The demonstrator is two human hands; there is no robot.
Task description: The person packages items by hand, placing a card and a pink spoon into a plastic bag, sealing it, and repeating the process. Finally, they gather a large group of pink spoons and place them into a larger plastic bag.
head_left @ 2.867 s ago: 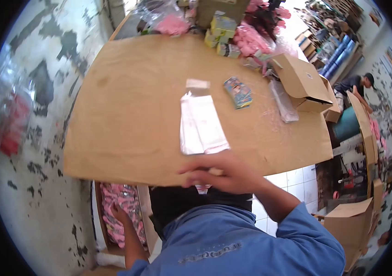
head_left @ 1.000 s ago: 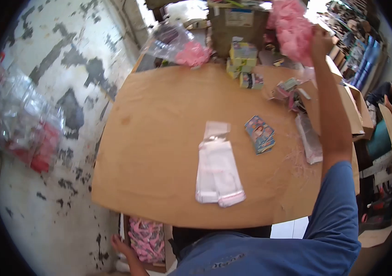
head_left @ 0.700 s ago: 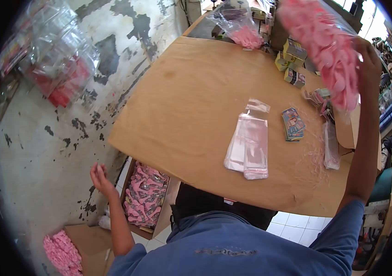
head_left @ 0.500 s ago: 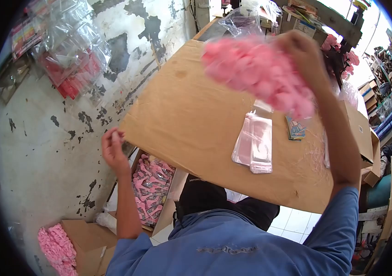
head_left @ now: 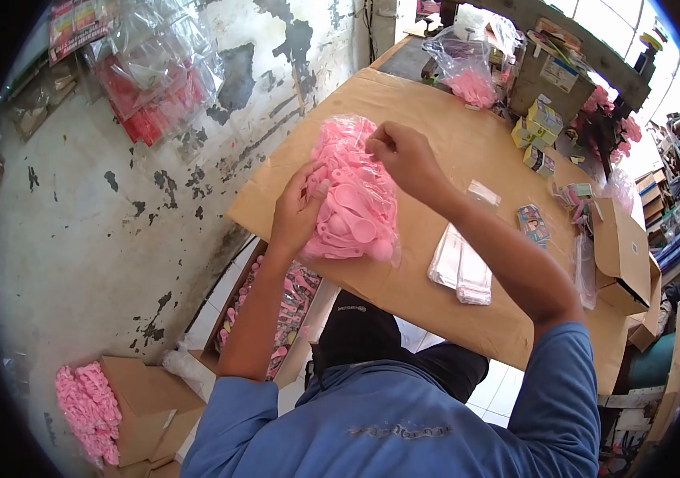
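- Head view: a clear bag of pink plastic spoons [head_left: 353, 211] lies on the brown-covered tabletop [head_left: 436, 131], at its near left edge.
- The left hand [head_left: 298, 209] rests against the bag, thumb and fingers apart.
- The right hand [head_left: 400, 155] curls at its upper edge; whether it pinches film cannot be told.
- Clear sleeves [head_left: 458, 256] and cards [head_left: 533, 224] lie rightward.
- Peeling wall [head_left: 77, 263] at left; white floor tiles [head_left: 496, 387] below.

Plastic spoons [head_left: 356, 213]: solid pink, in clear film. Desk [head_left: 416, 107]: plain tan-brown. Plastic sleeves [head_left: 459, 267]: clear, whitish glare. Cards [head_left: 533, 224] at 3 o'clock: mostly blue, multicolour print. Boxes [head_left: 545, 121] at 2: mostly yellow. Wall [head_left: 109, 271] at 9: off-white, irregular grey patches. Shirt [head_left: 308, 438] at 6: blue, dark chain-like print. Trousers [head_left: 356, 334]: black.
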